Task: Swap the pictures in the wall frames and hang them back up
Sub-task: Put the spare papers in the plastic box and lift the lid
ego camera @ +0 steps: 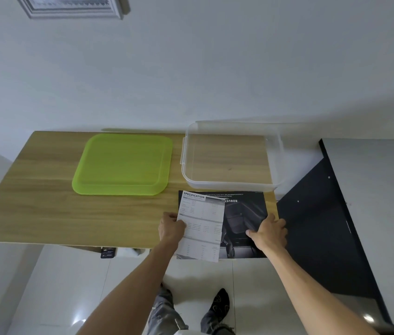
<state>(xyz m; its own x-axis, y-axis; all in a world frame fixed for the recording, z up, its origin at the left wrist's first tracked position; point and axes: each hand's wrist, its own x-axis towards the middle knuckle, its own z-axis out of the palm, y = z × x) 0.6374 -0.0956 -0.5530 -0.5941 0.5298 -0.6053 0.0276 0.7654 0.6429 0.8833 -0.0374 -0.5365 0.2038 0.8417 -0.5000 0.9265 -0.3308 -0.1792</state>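
Observation:
Two printed sheets lie at the right front of the wooden table (46, 209). A white sheet headed "SPECIFICATION" (203, 228) overlaps a dark car-interior picture (244, 213); both stick out past the table's front edge. My left hand (170, 228) pinches the white sheet's left edge. My right hand (267, 232) grips the dark picture's right edge, thumb on top. A silver wall frame (75, 7) hangs on the wall at the top left, cut off by the image edge.
A green plastic lid (122, 165) lies flat mid-table. A clear plastic box (232, 184) stands behind the sheets, by the wall. A black panel (319, 238) leans to the right of the table. White tiled floor and my feet are below.

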